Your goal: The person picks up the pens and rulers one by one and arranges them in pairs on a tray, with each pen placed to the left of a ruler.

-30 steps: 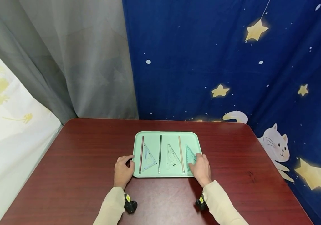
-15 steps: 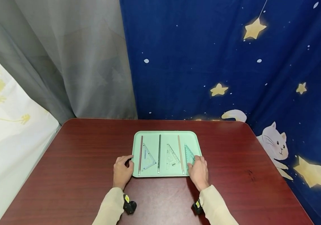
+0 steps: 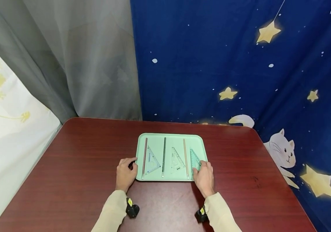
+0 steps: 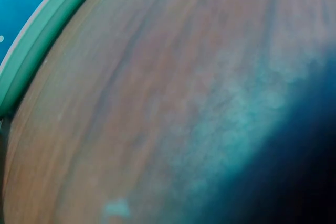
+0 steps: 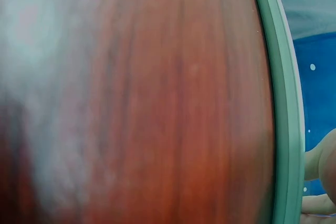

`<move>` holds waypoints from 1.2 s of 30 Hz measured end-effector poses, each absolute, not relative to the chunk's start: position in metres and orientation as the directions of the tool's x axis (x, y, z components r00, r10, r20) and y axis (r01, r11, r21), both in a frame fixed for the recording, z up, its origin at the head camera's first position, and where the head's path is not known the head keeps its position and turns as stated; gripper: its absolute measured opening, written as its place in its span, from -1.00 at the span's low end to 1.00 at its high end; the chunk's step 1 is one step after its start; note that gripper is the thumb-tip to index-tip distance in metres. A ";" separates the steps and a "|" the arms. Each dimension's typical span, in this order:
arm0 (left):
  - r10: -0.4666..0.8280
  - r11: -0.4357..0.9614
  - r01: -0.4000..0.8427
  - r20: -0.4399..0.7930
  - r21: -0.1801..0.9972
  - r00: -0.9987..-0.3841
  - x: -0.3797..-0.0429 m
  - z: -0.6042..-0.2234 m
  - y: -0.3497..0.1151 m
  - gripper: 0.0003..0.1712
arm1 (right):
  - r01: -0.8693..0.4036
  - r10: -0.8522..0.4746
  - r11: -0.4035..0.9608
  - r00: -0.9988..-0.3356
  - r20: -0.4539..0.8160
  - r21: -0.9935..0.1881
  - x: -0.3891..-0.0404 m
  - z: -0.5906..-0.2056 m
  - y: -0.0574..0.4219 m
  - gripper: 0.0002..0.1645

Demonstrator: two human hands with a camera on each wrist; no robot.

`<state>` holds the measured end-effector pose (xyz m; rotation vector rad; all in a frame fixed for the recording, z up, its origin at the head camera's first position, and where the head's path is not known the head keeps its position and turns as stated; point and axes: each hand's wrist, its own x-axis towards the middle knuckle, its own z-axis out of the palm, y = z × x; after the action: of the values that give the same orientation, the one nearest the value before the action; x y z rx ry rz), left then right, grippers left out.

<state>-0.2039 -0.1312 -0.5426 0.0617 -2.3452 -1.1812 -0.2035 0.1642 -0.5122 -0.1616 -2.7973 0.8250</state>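
A mint-green tray (image 3: 165,180) lies on the table, its front rim facing me. Set out in it are a red pencil (image 3: 144,156), a clear set square (image 3: 153,161), a dark pencil (image 3: 164,158), a second clear set square (image 3: 177,160), a light wooden pencil (image 3: 186,158) and a green set square (image 3: 194,158). My left hand (image 3: 125,174) holds the tray's left rim between thumb and index finger. My right hand (image 3: 204,177) reaches over the front right corner, thumb and fingers on the green set square, covering its lower part. In the right wrist view, fingertips (image 5: 315,162) show past the tray's rim.
The reddish-brown table (image 3: 90,151) extends around the tray on all sides. Behind it hang a grey curtain (image 3: 101,64) and a blue star-patterned curtain (image 3: 188,64). White patterned cloth (image 3: 14,135) hangs at the left. Black wrist cameras (image 3: 132,208) sit on both wrists.
My right hand has shifted slightly left, over the green set square. The left hand stays at the tray's rim. The head view has tilted a little.
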 end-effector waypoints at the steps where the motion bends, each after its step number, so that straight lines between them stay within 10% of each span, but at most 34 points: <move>1: -0.261 0.619 0.178 0.414 0.765 -0.872 -0.204 -0.543 -0.131 -0.72 | 0.045 0.169 0.832 -0.970 0.176 -0.553 -0.204 -0.512 0.164 -0.47; 36: -0.228 0.575 0.172 0.359 0.800 -0.905 -0.215 -0.538 -0.123 -0.71 | 0.082 0.200 0.795 -0.971 0.132 -0.601 -0.209 -0.502 0.177 -0.53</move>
<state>-0.2151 -0.1229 -0.5382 0.0453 -2.3830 -1.2757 -0.2089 0.1771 -0.5018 -0.2220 -2.7950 0.9238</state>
